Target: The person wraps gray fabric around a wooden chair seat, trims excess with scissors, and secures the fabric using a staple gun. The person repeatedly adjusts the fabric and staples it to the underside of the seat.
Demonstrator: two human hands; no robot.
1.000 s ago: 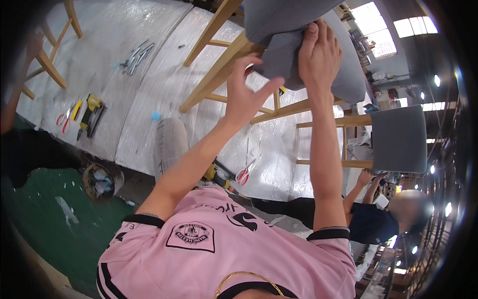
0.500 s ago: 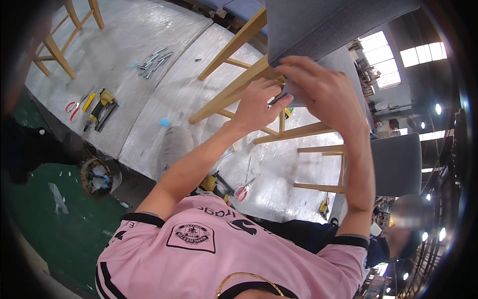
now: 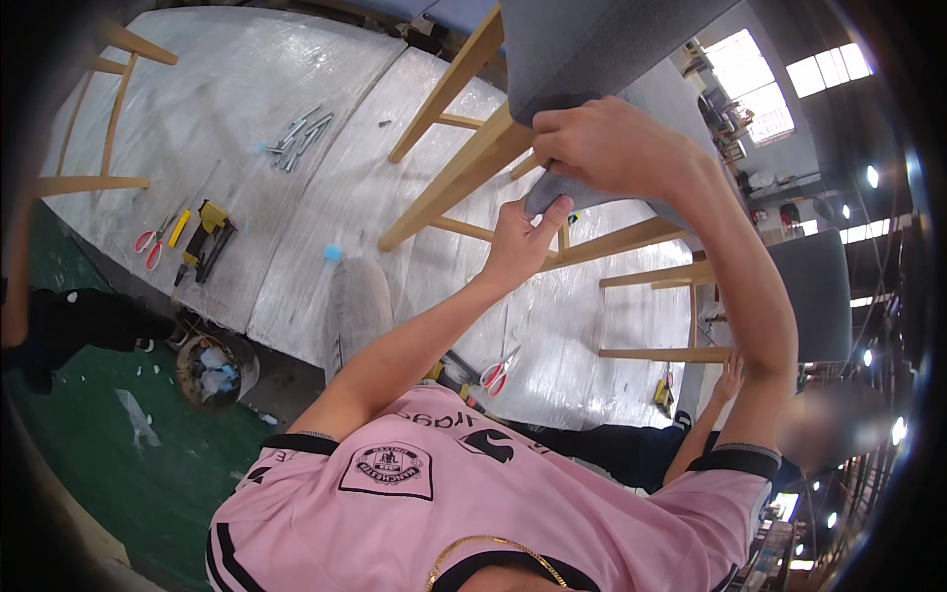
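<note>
In front of me stands a chair with grey upholstery [image 3: 602, 59] and pale wooden legs [image 3: 449, 192], set on a plastic-covered work surface. My left hand [image 3: 521, 239] pinches a loose edge of grey fabric [image 3: 560, 187] between thumb and fingers, below the chair's corner. Just above it, my right hand [image 3: 617, 148] is closed at the same corner, its curled fingers gripping the grey cloth. The right fingertips are partly hidden, as is the underside of the seat behind both hands.
Left on the plastic-covered surface [image 3: 326, 178] lie several bolts [image 3: 301, 138], red-handled scissors [image 3: 150, 249] and a yellow-black power tool [image 3: 205, 237]. More scissors [image 3: 496, 375] lie nearer me. A waste bucket [image 3: 212, 373] stands below. Another chair [image 3: 799, 296] and a person's hand [image 3: 730, 379] are right.
My left hand has moved down with the fabric edge, and my right fingers have curled in at the corner. At far left, another chair's wooden frame has shifted position.
</note>
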